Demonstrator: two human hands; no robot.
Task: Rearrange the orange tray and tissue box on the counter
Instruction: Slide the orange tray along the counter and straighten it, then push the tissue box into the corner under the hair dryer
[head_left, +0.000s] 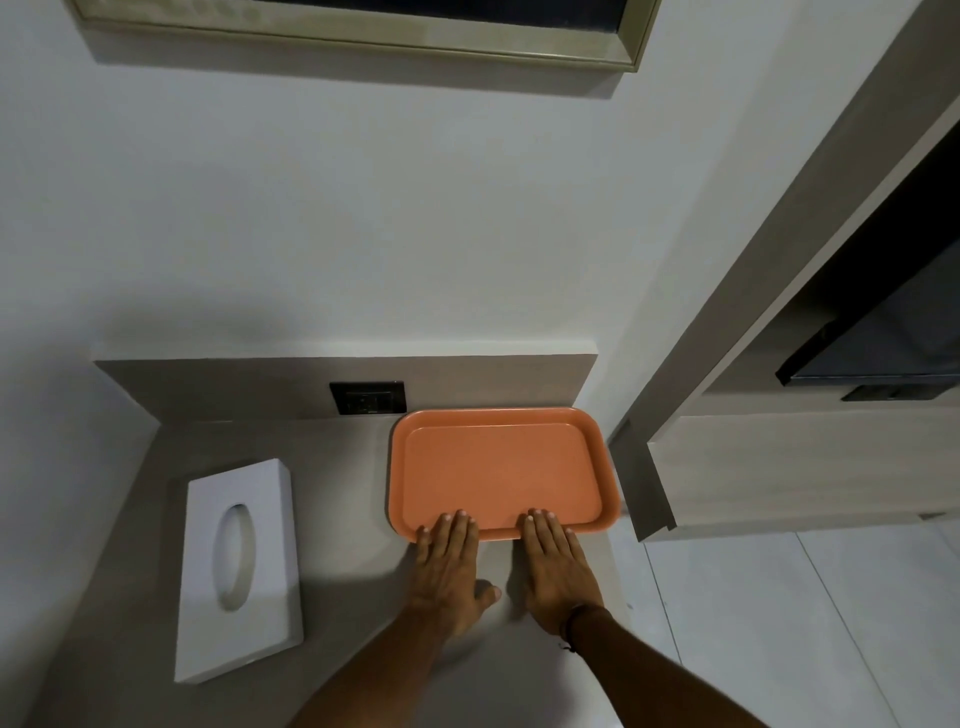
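Observation:
An empty orange tray (498, 470) lies flat at the back right of the grey counter (343, 519), close to the backsplash. My left hand (449, 566) and my right hand (556, 564) lie flat side by side on the counter, fingers stretched, with the fingertips resting on the tray's near rim. Neither hand grips anything. A white tissue box (239, 566) with an oval slot on top lies on the left side of the counter, apart from the tray and both hands.
A dark wall socket (368, 397) sits in the backsplash just left of the tray. The counter ends right of the tray, where a wooden cabinet (779, 467) stands with a dark appliance in it. White floor tiles (779, 634) lie below right.

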